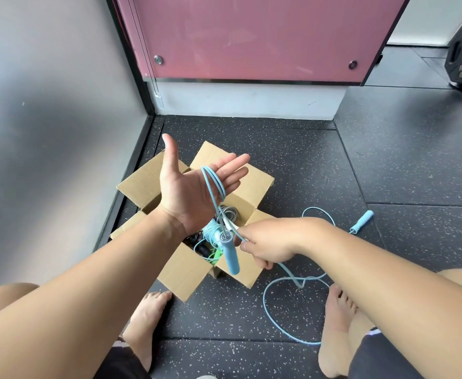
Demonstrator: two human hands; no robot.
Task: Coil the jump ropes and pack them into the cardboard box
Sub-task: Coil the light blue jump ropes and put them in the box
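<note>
Now left hand [194,184], fingers spread flat, serves as spool for rope [214,184]; right hand [265,246] pinches rope, feeding loops over box [186,272].

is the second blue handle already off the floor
No, the second blue handle lies on the dark floor right of the cardboard box, with loose rope trailing to it.

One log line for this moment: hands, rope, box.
left hand: open, rope looped over fingers | right hand: pinching rope | far handle: on floor | box: open, holds ropes
</note>
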